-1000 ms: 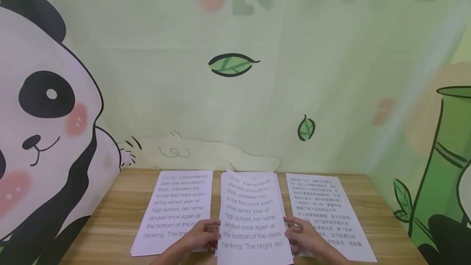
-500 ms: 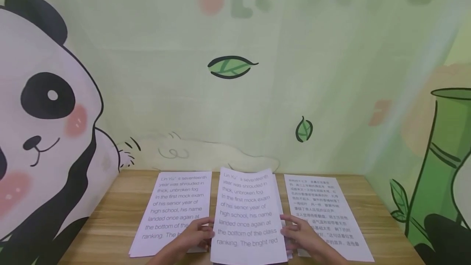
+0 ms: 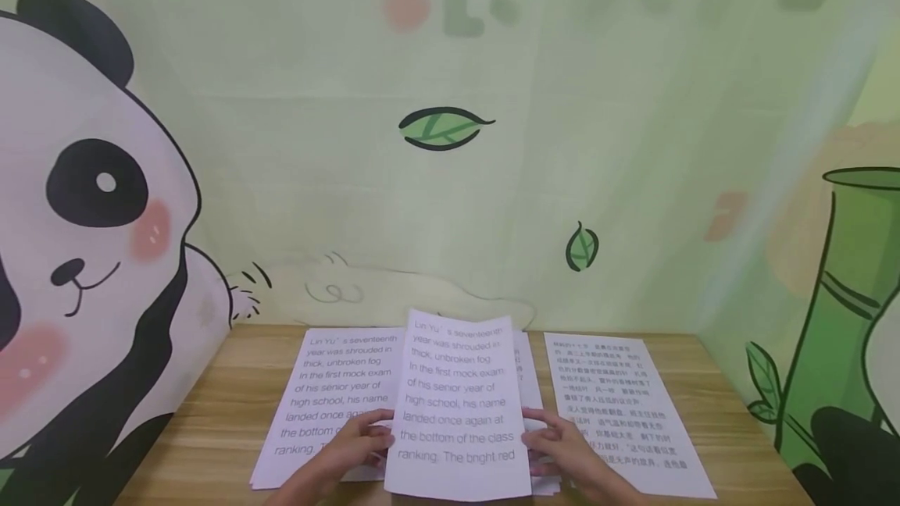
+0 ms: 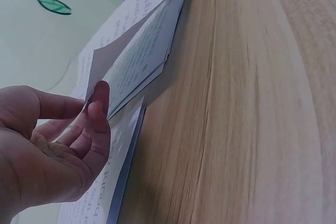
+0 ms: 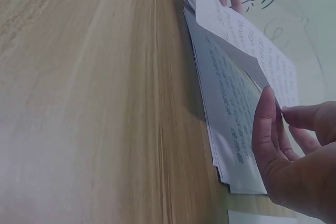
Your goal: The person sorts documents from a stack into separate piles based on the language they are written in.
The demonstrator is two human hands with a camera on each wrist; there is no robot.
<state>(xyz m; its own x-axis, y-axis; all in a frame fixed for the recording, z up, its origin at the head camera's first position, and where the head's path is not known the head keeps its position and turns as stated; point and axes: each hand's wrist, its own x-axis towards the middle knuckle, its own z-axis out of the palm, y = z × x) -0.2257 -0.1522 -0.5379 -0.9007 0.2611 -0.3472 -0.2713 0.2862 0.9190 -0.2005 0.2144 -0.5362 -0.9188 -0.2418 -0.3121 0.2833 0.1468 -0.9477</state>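
Observation:
A printed sheet of paper [image 3: 455,404] with large English text is held up between both hands, its top edge slightly wavy. My left hand [image 3: 355,443] pinches its left edge between thumb and fingers; my right hand [image 3: 558,447] pinches the right edge. In both wrist views the sheet is raised over a middle paper stack [image 5: 231,124] printed with Chinese characters. To the left lies a stack of English pages [image 3: 330,389], partly covered by the left hand and the held sheet. The right hand overlaps a Chinese-text page [image 3: 619,404] on the right.
The papers lie on a wood-grain table [image 3: 211,381]. Behind it hangs a pale green backdrop [image 3: 316,178] with a printed panda [image 3: 105,272], leaves and bamboo. The middle stack's edges [image 4: 157,72] are slightly uneven.
Both hands have carried the English sheet leftward and slightly up, off the middle stack. More of that stack's Chinese text now shows at its right, and the sheet overlaps the left stack.

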